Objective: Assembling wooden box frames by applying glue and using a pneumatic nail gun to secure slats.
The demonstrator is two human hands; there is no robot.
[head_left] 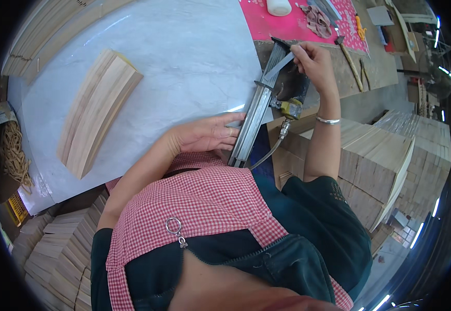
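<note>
A pneumatic nail gun (pixel 250 124) lies along the right edge of the white tabletop, its long metal magazine facing up and an air hose joined to a brass-coloured fitting. My right hand (pixel 313 61) pinches a thin, flat silver-grey strip (pixel 279 67), which looks like a strip of nails or staples. The strip slants down over the far part of the magazine. With fingers stretched out and apart, my left hand (pixel 207 133) rests its fingertips against the near left side of the magazine. Part of the gun's body is hidden beneath the magazine and my right hand.
A stack of curved wooden strips (pixel 98 111) lies on the white tabletop (pixel 184 67); more lie at the far left. Beyond the gun are a pink cloth (pixel 267 26), a rag (pixel 317 22), a hammer (pixel 351 65) and pliers (pixel 365 75). Stacked wood (pixel 365 150) stands at right.
</note>
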